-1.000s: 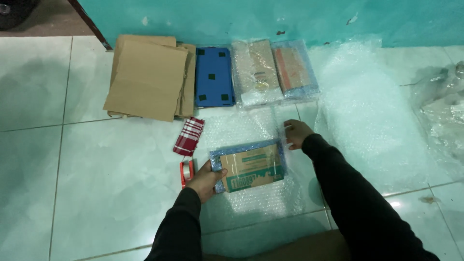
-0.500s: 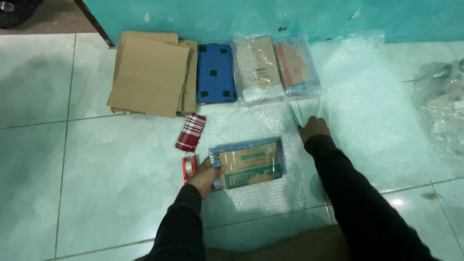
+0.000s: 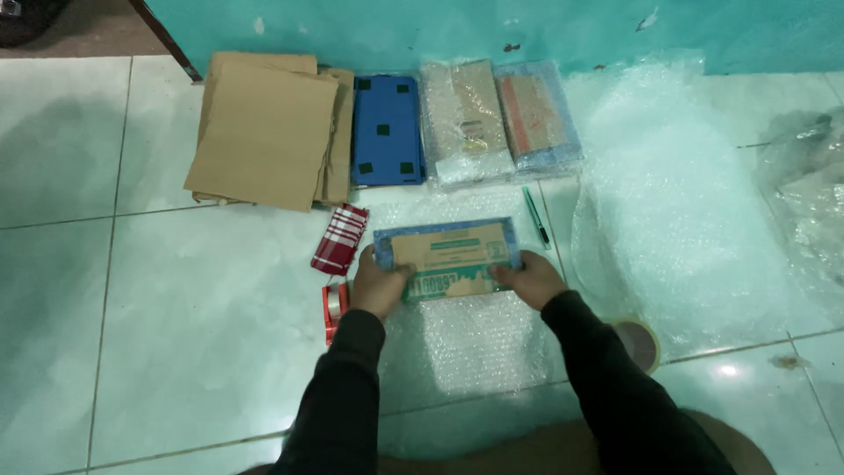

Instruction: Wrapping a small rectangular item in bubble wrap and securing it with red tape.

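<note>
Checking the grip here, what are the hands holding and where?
Both hands hold the flat box lying on bubble wrap: left hand at its left end, right hand at its right.

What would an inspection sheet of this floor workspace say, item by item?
Surface: pale tiled floor, glossy, with a sheet of bubble wrap spread on it.
Job's things: flat packet in blue-edged wrap lying on the bubble wrap; left hand and right hand grip its two ends.
Clutter: cardboard sheets, blue case, two wrapped packets, red checked pouch, red tape dispenser, green pen, tape roll, loose bubble wrap.
Fingers: curled over the packet's ends on both sides.
Cables: nothing seen.
Surroundings: teal wall; clear plastic at the right edge.
</note>
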